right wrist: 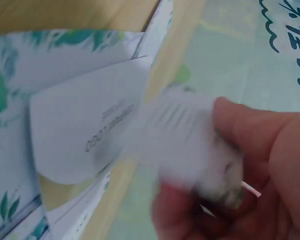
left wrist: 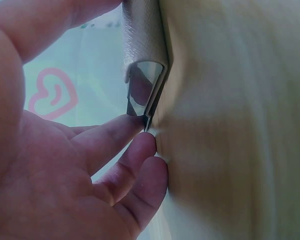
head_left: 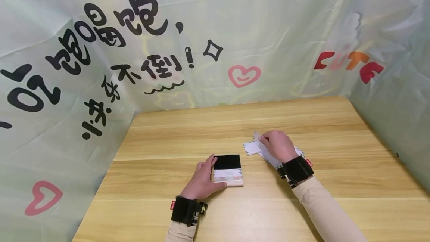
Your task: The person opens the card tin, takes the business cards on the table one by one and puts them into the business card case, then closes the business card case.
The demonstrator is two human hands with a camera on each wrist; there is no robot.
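My left hand (head_left: 201,180) holds a card case (head_left: 235,183) at its left side, thumb along the front edge and fingers at the far corner. The case lies on the table with its black lining up and printed cards (head_left: 227,173) in its front part. In the left wrist view, the case's beige cover (left wrist: 144,37) and shiny metal end sit between thumb and fingertips. My right hand (head_left: 279,145) pinches a business card (right wrist: 177,127), blurred in the right wrist view. Beneath that hand lie loose business cards (head_left: 251,148) with leafy borders, partly hidden.
The wooden table (head_left: 161,182) carries the case and the spread cards, which lie to the case's right and farther back. A pale printed curtain (head_left: 201,18) hangs along the table's back and sides.
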